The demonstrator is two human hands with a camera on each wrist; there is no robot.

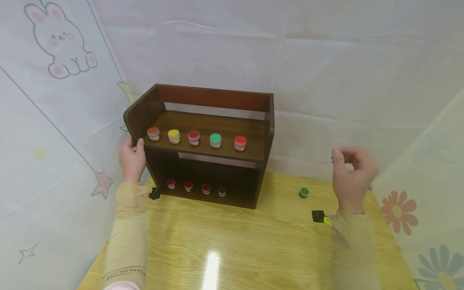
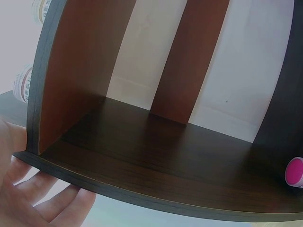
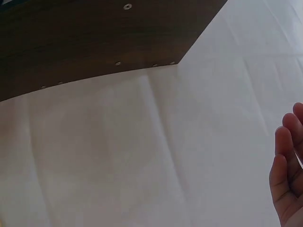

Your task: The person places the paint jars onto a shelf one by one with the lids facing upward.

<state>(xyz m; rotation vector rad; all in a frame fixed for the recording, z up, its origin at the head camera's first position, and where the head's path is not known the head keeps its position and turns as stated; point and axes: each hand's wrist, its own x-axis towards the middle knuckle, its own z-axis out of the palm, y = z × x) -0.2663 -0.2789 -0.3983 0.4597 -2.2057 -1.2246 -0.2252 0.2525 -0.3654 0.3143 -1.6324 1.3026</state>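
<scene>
The scene was brightly and evenly lit from above, with a white streak of glare on the glossy table [image 1: 212, 266] and deep shadow inside the lower bay of the shelf [image 1: 203, 133]. The head view was fairly sharp, though the right hand [image 1: 351, 177] and its sleeve were smeared by motion blur. Both wrist views were washed out and soft: the left hand [image 2: 38, 198] was overexposed and out of focus at the frame's corner, and the shelf's edges bowed with wide-angle distortion.
</scene>
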